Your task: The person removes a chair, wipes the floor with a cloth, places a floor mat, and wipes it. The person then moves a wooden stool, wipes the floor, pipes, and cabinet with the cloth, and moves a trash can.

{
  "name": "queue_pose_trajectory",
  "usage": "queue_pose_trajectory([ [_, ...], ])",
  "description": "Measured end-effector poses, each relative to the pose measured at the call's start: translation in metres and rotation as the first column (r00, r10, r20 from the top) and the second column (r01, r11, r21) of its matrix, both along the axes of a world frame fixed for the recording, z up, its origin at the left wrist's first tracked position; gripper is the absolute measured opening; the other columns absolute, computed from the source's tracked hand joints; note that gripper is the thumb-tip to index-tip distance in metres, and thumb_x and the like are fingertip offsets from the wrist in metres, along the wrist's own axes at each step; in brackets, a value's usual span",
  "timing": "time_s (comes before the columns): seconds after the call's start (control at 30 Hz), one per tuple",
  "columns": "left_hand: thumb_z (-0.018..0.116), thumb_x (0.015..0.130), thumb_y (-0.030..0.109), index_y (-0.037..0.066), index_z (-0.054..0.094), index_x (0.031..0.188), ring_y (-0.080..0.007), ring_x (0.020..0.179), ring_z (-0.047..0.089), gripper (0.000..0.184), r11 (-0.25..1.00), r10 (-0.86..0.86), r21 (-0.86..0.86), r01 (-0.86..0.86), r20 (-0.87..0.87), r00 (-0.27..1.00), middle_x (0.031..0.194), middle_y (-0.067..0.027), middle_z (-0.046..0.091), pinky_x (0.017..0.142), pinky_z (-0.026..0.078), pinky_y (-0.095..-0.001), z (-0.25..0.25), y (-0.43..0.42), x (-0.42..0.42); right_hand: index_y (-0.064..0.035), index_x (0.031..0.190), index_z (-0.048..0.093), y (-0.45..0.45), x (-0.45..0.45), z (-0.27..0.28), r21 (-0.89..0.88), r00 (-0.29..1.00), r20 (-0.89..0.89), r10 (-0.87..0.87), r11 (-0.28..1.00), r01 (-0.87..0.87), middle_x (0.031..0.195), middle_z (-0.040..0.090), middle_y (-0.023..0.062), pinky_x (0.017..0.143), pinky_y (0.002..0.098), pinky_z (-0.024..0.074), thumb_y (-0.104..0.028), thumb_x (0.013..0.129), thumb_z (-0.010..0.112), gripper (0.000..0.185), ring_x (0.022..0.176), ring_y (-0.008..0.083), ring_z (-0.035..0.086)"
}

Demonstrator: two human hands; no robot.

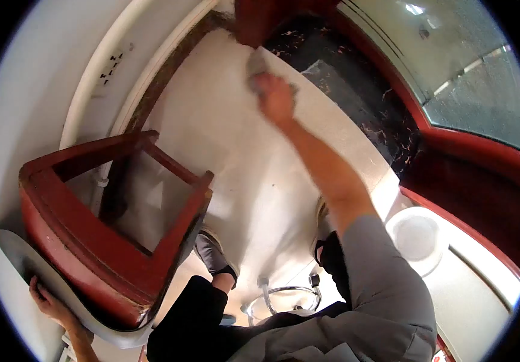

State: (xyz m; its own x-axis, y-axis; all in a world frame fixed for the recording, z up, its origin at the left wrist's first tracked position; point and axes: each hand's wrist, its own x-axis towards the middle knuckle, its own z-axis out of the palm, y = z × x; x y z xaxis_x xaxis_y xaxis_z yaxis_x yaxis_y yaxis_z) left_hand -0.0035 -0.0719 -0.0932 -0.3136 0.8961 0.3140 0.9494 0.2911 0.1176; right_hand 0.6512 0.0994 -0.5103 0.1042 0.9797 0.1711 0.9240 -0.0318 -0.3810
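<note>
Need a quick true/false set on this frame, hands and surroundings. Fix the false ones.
1. The right hand holds a grey item. True; the item is too blurred to identify.
2. The left hand is pressed against the glass panel. False: it is at the edge of the grey curved board, on the other side of the view.
3. A black veined slab borders the pale floor. True.
4. The glass panel's frame is white. False: it is dark red.
5. The red wooden frame with an opening is beside the grey curved board. True.
</note>
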Motion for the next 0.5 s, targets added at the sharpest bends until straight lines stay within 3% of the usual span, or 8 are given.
queue_pose_trajectory([
  [0.07, 0.046, 0.106, 0.016, 0.000, 0.060, 0.129, -0.0284, 0.118, 0.059, 0.032, 1.000, -0.022, -0.005, 0.022, -0.028, 0.999, 0.128, -0.0150, 0.064, 0.106, 0.043, -0.0372, -0.001, -0.002, -0.015, -0.0118, 0.119, 0.065, -0.042, -0.042, 0.001, 0.054, 0.955, -0.199, 0.222, 0.975, -0.215, 0.122, 0.063, 0.0129, 0.100, 0.0467, 0.0461, 0.004, 0.070, 0.065, 0.052, 0.113, 0.0347, 0.057],
  [0.13, 0.046, 0.106, 0.016, -0.001, 0.060, 0.129, -0.0288, 0.118, 0.059, 0.032, 0.998, -0.056, -0.008, 0.056, -0.052, 0.997, 0.128, -0.0153, 0.064, 0.105, 0.044, -0.0374, -0.002, -0.002, -0.022, -0.0100, 0.126, 0.064, -0.070, -0.065, 0.000, 0.057, 0.736, -0.535, 0.415, 0.887, -0.459, 0.124, 0.064, 0.0103, 0.099, 0.0404, 0.0481, 0.003, 0.072, 0.066, 0.055, 0.115, 0.0277, 0.059],
  [0.17, 0.044, 0.106, 0.016, -0.001, 0.060, 0.128, -0.0291, 0.118, 0.058, 0.032, 0.997, -0.077, 0.005, 0.077, -0.022, 0.997, 0.127, -0.0154, 0.063, 0.106, 0.043, -0.0385, -0.002, -0.003, -0.021, -0.0100, 0.126, 0.064, -0.078, -0.055, 0.010, 0.059, 0.747, -0.524, 0.409, 0.893, -0.447, 0.124, 0.064, 0.0103, 0.099, 0.0404, 0.0481, 0.003, 0.072, 0.066, 0.055, 0.115, 0.0277, 0.059],
  [0.23, 0.043, 0.107, 0.017, -0.001, 0.060, 0.128, -0.0293, 0.117, 0.058, 0.032, 0.992, -0.121, 0.017, 0.121, -0.017, 0.993, 0.127, -0.0159, 0.063, 0.107, 0.042, -0.0401, -0.004, -0.010, -0.028, -0.0088, 0.134, 0.059, -0.091, -0.029, 0.044, -0.205, 0.448, -0.894, -0.027, 0.913, -0.352, 0.126, 0.064, 0.0052, 0.096, 0.0332, 0.0495, 0.001, 0.076, 0.068, 0.059, 0.114, 0.0182, 0.059],
  [0.33, 0.043, 0.107, 0.016, -0.001, 0.060, 0.128, -0.0288, 0.117, 0.058, 0.032, 0.991, -0.135, 0.011, 0.136, -0.070, 0.988, 0.126, -0.0153, 0.064, 0.107, 0.042, -0.0389, -0.003, -0.018, -0.028, -0.0086, 0.140, 0.055, -0.090, 0.087, 0.069, -0.111, 0.458, -0.889, -0.002, 0.971, -0.211, 0.128, 0.062, 0.0041, 0.098, 0.0313, 0.0493, 0.001, 0.079, 0.064, 0.062, 0.113, 0.0147, 0.059],
  [0.37, 0.043, 0.107, 0.016, -0.001, 0.060, 0.128, -0.0288, 0.117, 0.058, 0.032, 0.990, -0.138, 0.007, 0.139, -0.076, 0.987, 0.126, -0.0153, 0.064, 0.107, 0.042, -0.0389, -0.003, -0.018, -0.027, -0.0075, 0.140, 0.055, -0.091, 0.121, 0.071, -0.279, 0.348, -0.906, -0.242, 0.959, -0.058, 0.130, 0.062, 0.0053, 0.099, 0.0333, 0.0500, -0.001, 0.082, 0.062, 0.059, 0.116, 0.0165, 0.059],
  [0.4, 0.044, 0.107, 0.016, 0.000, 0.061, 0.127, -0.0283, 0.116, 0.059, 0.031, 0.990, -0.135, 0.027, 0.138, -0.096, 0.986, 0.126, -0.0149, 0.064, 0.106, 0.042, -0.0382, -0.004, -0.017, -0.024, -0.0072, 0.138, 0.058, -0.087, 0.155, 0.075, -0.330, 0.416, -0.850, -0.322, 0.942, 0.055, 0.129, 0.063, 0.0053, 0.097, 0.0331, 0.0506, -0.004, 0.084, 0.062, 0.055, 0.113, 0.0180, 0.060],
  [0.5, 0.045, 0.106, 0.015, 0.000, 0.062, 0.127, -0.0277, 0.115, 0.059, 0.030, 0.988, -0.146, 0.039, 0.152, -0.130, 0.981, 0.125, -0.0141, 0.065, 0.105, 0.043, -0.0371, -0.009, -0.017, -0.038, -0.0128, 0.140, 0.057, -0.073, 0.215, 0.019, -0.175, 0.713, -0.673, -0.197, 0.979, 0.105, 0.132, 0.060, 0.0144, 0.104, 0.0446, 0.0471, -0.020, 0.086, 0.071, 0.056, 0.121, 0.0303, 0.058],
])
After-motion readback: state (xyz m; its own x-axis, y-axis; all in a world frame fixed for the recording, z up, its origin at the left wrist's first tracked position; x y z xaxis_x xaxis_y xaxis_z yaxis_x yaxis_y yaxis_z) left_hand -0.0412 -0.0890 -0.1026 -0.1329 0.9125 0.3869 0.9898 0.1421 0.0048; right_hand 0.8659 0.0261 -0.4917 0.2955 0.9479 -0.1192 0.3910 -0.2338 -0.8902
